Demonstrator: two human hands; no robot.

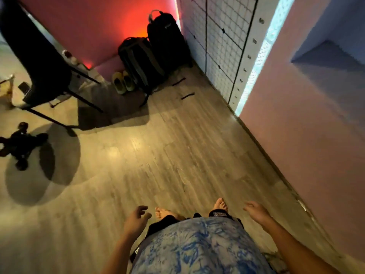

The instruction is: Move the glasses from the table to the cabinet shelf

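head view: the left hand (pixel 136 219) and right hand (pixel 256 211) hang loosely spread and empty over the grey wood-plank floor (pixel 138 155). no glasses show, so their place and long axis cannot be told. likely walking between trips; next, face the black-draped bench (pixel 37 56).

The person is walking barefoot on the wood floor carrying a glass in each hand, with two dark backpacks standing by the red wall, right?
Not quite. In the head view, both the left hand and right hand are empty, fingers loosely spread. The rest holds: bare feet on the wood-look floor, two dark backpacks by the red wall.
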